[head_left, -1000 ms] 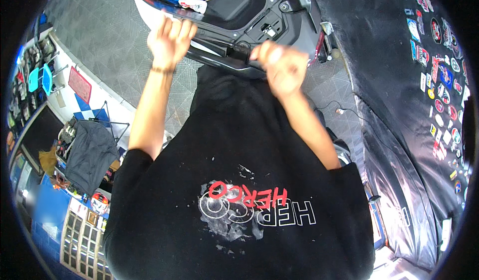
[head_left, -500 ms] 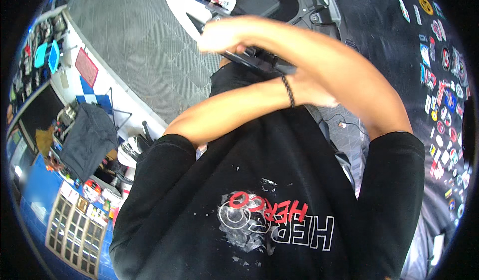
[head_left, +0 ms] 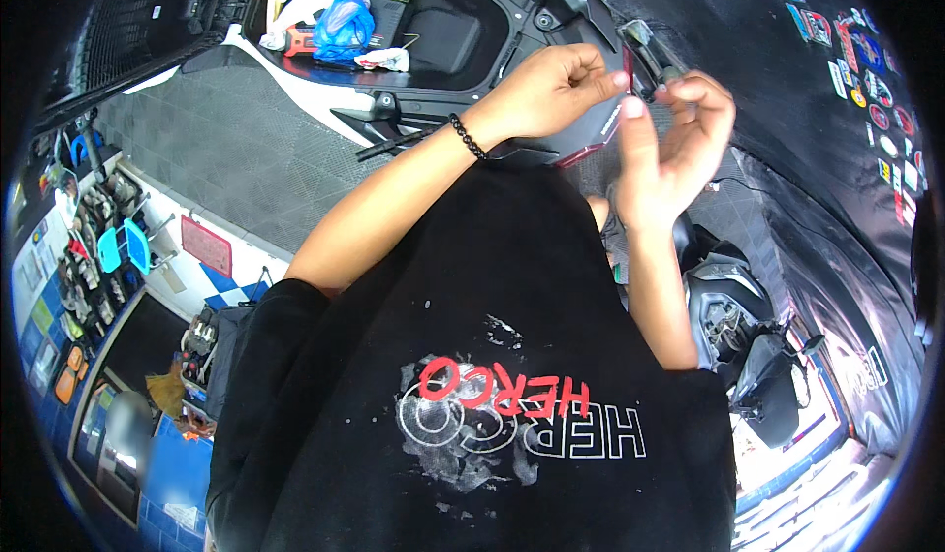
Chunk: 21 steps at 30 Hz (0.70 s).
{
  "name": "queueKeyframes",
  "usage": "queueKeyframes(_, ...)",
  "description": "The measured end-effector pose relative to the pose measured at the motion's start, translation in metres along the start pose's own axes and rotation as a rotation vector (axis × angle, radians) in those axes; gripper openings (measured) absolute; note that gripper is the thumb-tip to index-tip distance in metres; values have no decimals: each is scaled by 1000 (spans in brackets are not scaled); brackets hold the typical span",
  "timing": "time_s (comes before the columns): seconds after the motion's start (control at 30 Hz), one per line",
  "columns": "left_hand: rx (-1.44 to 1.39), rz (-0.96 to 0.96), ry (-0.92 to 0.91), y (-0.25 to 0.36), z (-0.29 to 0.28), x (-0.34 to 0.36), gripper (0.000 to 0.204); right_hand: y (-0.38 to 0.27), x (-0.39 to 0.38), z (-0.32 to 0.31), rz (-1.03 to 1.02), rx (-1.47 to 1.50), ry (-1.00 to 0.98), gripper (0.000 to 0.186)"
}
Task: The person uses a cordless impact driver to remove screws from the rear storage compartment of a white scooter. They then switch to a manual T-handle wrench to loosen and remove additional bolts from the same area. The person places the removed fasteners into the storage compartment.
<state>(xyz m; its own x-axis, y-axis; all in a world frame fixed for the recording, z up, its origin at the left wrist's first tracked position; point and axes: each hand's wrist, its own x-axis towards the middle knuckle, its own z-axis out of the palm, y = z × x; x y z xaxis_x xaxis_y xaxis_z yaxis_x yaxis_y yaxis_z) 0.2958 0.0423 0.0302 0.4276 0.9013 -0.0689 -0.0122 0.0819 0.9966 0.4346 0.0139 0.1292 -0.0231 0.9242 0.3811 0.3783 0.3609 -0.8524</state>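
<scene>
**Black scooter tail: both hands at a small fitting**

Black bodywork dominates the far side of the scene. The left hand (head_left: pixel 551 85), a dark bead bracelet (head_left: pixel 465 137) at its wrist, reaches far and to the right, fingers pinched together at a small dark fitting (head_left: pixel 645 55) on the scooter's tail section (head_left: pixel 581 129). The right hand (head_left: pixel 669 144) stands just beside it, fingers curled, thumb and forefinger closing toward the same fitting; whether it actually grips the part cannot be told. The fitting sits at the far right, between the two hands, above the red-edged tail panel. To the far left, the open under-seat compartment (head_left: pixel 463 30) holds a blue plastic bag (head_left: pixel 342 26). A black cloth with patches (head_left: pixel 837 109) hangs at the right.
</scene>
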Motion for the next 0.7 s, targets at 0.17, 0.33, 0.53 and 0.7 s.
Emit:
queueKeyframes(0.17,-400,-211,160,4,-4,-6,39,31,-55,38,546,644,-109,22)
queueKeyframes(0.33,447,68,228,33,-38,-42,42,40,-45,58,671,1019,-19,37)
queueKeyframes(0.53,649,-680,-161,39,-91,-145,49,70,-32,63,681,1273,-52,52)
queueKeyframes(0.7,406,-665,16,14,-68,-170,51,72,6,84,982,1163,-281,55)
